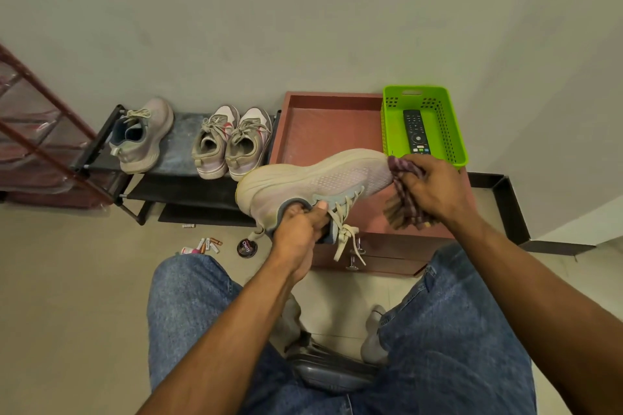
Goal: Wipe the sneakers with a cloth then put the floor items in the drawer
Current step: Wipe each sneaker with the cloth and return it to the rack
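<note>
wiping the toe of a held sneaker

wiping is the step in hand, by my judgement. the left hand (300,229) has its fingers curled into the collar of a pale sneaker (313,182), thumb on the outside, holding it on its side in the air. the right hand (435,189) has its fingers bunched round a checked cloth (403,199), pressed to the toe just beyond the fingertips, loose cloth hanging below them. past the right fingers sits the drawer unit (323,135) with a green basket (451,131). three more sneakers (232,141) wait on the rack (182,185) beyond the left fingers; batteries (207,244) and a polish tin (247,248) lie on the floor below the left wrist. next, i think, comes turning the shoe so the cloth reaches the other side.
</note>
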